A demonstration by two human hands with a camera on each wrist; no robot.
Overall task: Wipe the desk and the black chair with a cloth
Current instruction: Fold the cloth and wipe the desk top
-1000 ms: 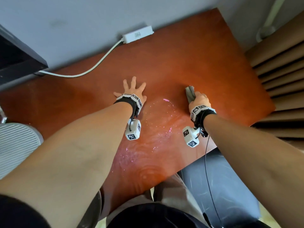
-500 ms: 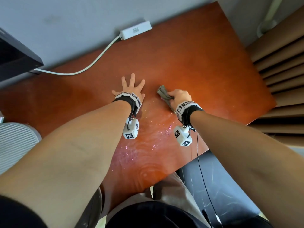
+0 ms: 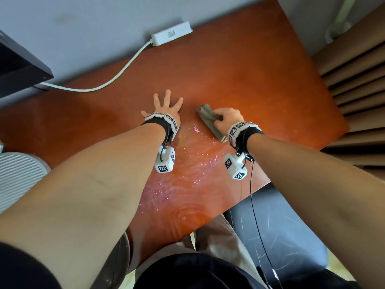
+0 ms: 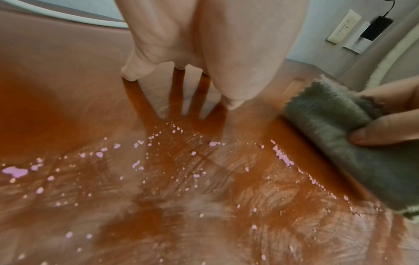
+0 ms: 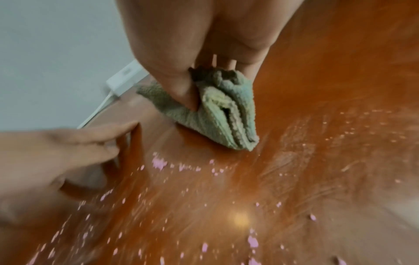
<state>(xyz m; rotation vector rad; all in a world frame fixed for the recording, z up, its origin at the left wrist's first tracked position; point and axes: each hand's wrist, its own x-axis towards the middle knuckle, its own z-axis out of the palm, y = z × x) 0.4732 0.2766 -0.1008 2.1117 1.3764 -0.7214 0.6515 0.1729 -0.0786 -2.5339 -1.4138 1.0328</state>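
The right hand point(image 3: 228, 117) grips a bunched grey-green cloth point(image 3: 209, 119), fingers point(image 5: 181, 84) curled round its folds and pressing it onto the red-brown table point(image 3: 250, 80), just right of the left hand point(image 3: 166, 109). That hand lies flat with its fingers point(image 4: 136, 71) spread, bracing. To wipe well, I would keep the cloth flat and firmly down, draw it in overlapping passes through the pale pink specks point(image 4: 158, 143) and smeary streaks between the hands and toward the near edge, and lift the braced hand to reach the patch under it. The wood looks glossy and damp, so a refolded, cleaner face may smear less. A white adapter point(image 3: 171, 34) and its cable point(image 3: 116, 78) lie by the grey wall at the far edge. The black chair point(image 3: 281, 236), scuffed, sits at the near right, seemingly yet to be wiped.
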